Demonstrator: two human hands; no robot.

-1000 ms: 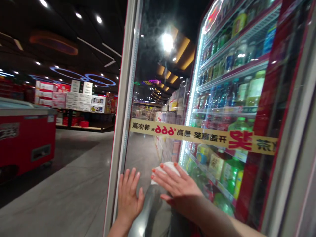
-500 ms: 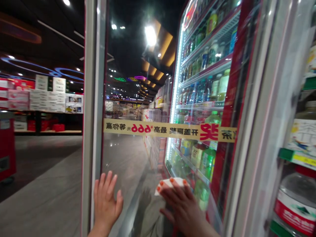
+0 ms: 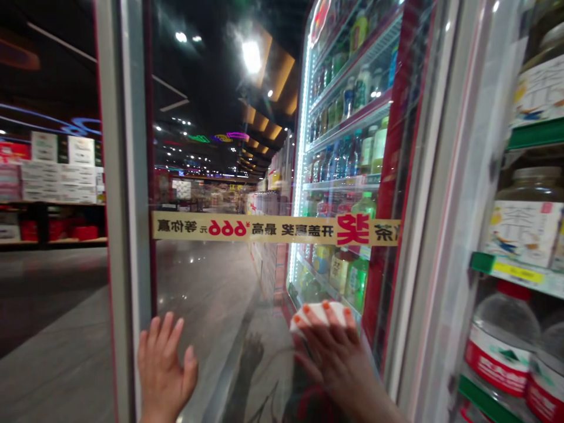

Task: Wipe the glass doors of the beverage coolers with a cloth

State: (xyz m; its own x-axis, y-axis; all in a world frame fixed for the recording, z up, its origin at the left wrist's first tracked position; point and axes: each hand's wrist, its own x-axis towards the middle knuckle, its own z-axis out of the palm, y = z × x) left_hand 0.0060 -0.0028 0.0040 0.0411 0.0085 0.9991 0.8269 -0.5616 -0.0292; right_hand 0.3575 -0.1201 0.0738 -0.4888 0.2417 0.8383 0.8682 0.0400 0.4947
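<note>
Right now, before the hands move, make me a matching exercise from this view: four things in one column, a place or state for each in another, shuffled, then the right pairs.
Things:
1. Left hand
2. Right hand
3. Yellow strip
4. Water bottles

Places or states:
A. Stuck across the glass door
B. Standing on a shelf at the far right
C. Open, fingers spread, holding nothing
D. Pressing a white cloth against the glass

Right pairs: 1-C, 2-D, 3-A, 4-B.
</note>
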